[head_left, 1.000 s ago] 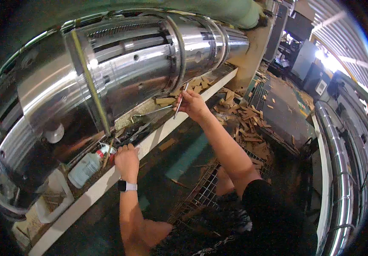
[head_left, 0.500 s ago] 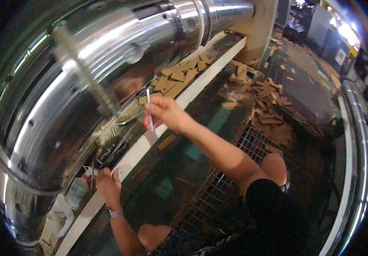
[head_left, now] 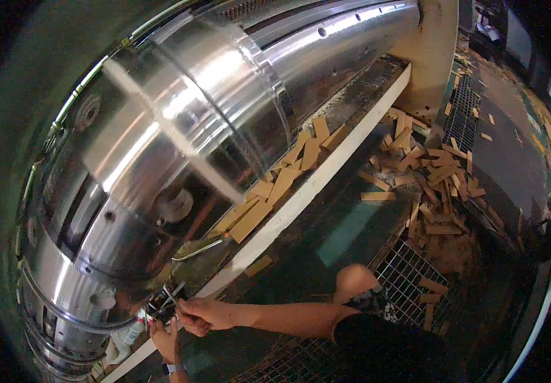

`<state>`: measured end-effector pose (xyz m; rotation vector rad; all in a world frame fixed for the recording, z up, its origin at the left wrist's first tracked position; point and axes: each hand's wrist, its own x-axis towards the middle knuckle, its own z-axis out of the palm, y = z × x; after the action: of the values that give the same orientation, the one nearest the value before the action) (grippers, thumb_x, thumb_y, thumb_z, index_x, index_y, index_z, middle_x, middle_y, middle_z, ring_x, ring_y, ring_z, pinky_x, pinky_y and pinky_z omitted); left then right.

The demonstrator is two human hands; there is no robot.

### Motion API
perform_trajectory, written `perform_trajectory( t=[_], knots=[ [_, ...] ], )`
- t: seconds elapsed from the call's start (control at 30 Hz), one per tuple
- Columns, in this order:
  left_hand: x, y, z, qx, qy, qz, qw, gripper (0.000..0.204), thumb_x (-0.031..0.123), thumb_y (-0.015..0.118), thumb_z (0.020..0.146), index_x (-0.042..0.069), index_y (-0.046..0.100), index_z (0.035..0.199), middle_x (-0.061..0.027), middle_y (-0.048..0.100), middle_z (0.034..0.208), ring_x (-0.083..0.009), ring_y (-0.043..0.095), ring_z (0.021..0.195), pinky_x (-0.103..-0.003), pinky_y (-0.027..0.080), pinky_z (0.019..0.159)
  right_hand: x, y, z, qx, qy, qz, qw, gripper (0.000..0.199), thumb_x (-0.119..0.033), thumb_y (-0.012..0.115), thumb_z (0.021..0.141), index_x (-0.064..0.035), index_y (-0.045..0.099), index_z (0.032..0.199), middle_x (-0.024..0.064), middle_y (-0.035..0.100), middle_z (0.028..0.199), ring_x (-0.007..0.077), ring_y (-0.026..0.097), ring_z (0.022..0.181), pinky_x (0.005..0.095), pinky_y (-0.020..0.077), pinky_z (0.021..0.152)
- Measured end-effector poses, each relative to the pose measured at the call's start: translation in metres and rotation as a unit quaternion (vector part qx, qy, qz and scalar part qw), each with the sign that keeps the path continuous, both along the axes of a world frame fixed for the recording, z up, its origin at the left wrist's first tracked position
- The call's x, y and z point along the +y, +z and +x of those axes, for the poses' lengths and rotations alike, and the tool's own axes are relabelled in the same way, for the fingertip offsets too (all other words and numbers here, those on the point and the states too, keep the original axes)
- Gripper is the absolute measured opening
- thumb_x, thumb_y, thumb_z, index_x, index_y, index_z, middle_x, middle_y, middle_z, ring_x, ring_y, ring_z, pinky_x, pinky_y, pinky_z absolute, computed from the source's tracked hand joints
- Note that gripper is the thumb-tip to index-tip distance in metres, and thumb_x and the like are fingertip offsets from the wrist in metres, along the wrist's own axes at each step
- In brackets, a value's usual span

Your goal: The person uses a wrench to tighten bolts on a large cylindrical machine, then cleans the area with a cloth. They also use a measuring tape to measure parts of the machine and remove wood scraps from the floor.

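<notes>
The right hand curls beside the left hand. Small metal things sit just past them. Farther off are brown flat pieces and a big shiny roller.

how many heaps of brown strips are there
2: one heap on the ledge beneath the shiny cylinder, another heap on the floor to its right. More may be hidden.

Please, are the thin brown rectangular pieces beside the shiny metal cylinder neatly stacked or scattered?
Scattered: the pieces lie overlapping at differing angles.
</notes>
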<state>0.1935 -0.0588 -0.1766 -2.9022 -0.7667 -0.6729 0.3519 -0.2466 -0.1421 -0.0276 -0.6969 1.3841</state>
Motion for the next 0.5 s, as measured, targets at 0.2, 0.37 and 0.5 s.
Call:
perform_trajectory(
  t=[0.2, 0.37, 0.5],
  knots=[
    [-0.029, -0.012, 0.032, -0.018, 0.028, -0.040, 0.999, 0.042, 0.038, 0.041, 0.084, -0.002, 0.043, 0.071, -0.0204, 0.043, 0.073, -0.0360, 0.042, 0.076, -0.043, 0.030, 0.067, -0.006, -0.005, 0.019, -0.086, 0.051, 0.000, 0.995, 0.051, -0.055, 0.029, 0.086, -0.0111, 0.034, 0.061, -0.0016, 0.027, 0.048, 0.0090, 0.021, 0.038, 0.0243, 0.0172, 0.038],
    [-0.019, -0.031, 0.034, -0.018, 0.027, 0.008, 0.999, 0.048, 0.043, 0.037, 0.085, -0.004, 0.044, 0.080, -0.0243, 0.044, 0.085, -0.0401, 0.042, 0.081, -0.045, 0.032, 0.074, -0.033, 0.003, 0.061, -0.233, 0.076, -0.124, 0.962, 0.052, -0.056, 0.028, 0.086, -0.0115, 0.033, 0.059, -0.0014, 0.026, 0.047, 0.0092, 0.023, 0.036, 0.0237, 0.0182, 0.034],
    [0.014, -0.047, 0.009, -0.007, 0.023, 0.116, 0.993, 0.045, 0.035, 0.046, 0.083, -0.007, 0.047, 0.099, -0.0270, 0.047, 0.096, -0.0427, 0.042, 0.090, -0.048, 0.031, 0.081, -0.058, 0.052, 0.108, -0.405, 0.074, -0.194, 0.891, 0.048, -0.051, 0.032, 0.087, -0.0098, 0.036, 0.062, -0.0019, 0.027, 0.048, 0.0073, 0.026, 0.036, 0.0217, 0.0215, 0.032]
  ],
)
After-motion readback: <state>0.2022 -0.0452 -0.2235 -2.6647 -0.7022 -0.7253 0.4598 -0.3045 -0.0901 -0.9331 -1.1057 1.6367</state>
